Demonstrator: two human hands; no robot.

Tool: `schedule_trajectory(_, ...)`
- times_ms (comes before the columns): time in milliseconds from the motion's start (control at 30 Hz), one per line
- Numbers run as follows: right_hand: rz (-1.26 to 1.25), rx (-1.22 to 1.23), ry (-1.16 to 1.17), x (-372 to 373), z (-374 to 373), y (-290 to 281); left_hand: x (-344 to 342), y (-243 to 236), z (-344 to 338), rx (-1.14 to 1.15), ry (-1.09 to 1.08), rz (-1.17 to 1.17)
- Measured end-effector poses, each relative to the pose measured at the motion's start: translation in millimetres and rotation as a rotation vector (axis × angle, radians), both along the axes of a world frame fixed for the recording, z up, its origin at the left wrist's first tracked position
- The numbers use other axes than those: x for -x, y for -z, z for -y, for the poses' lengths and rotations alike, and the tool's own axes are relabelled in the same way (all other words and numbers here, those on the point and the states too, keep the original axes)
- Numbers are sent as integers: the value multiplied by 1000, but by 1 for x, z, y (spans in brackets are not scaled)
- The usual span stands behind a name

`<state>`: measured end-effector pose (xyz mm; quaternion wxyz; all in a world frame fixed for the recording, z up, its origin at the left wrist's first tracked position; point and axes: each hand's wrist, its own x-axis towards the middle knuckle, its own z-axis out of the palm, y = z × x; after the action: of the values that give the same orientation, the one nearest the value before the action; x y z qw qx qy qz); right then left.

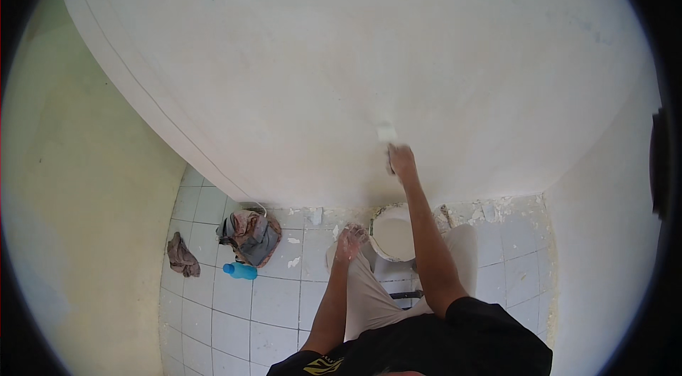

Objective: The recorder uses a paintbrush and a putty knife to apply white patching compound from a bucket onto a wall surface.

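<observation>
My right hand grips a flat, pale tool against the white wall; whether it is a brush or a scraper is unclear. Below that arm, a round bucket of off-white material stands on the floor between my legs, partly behind my forearm. My left hand, smeared with white, rests at my left knee beside the bucket, fingers slightly apart and nothing visible in them.
At left on the tiled floor are a bundled bag, a crumpled cloth and a blue bottle. Side walls rise at both edges. A thin cable runs down near the left corner. Pale flakes lie along the wall's foot.
</observation>
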<state>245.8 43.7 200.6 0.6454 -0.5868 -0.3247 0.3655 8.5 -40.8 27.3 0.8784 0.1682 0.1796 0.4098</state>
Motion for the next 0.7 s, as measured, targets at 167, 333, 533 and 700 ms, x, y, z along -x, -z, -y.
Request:
schedule_trajectory(167, 396, -378, -5, 25, -38, -157, -1, 7, 3, -6, -26, -23)
schedule_trajectory(333, 335, -236, 30, 40, -20, -249, 0, 13, 1, -11, -33, -29)
schedule_trajectory(533, 938, -36, 100, 17, -43, -130, -2, 8, 1, -45, -33, 6)
schedule_trajectory(700, 655, 151, 268, 14, -45, 73, -1, 5, 2, -21, -48, -14)
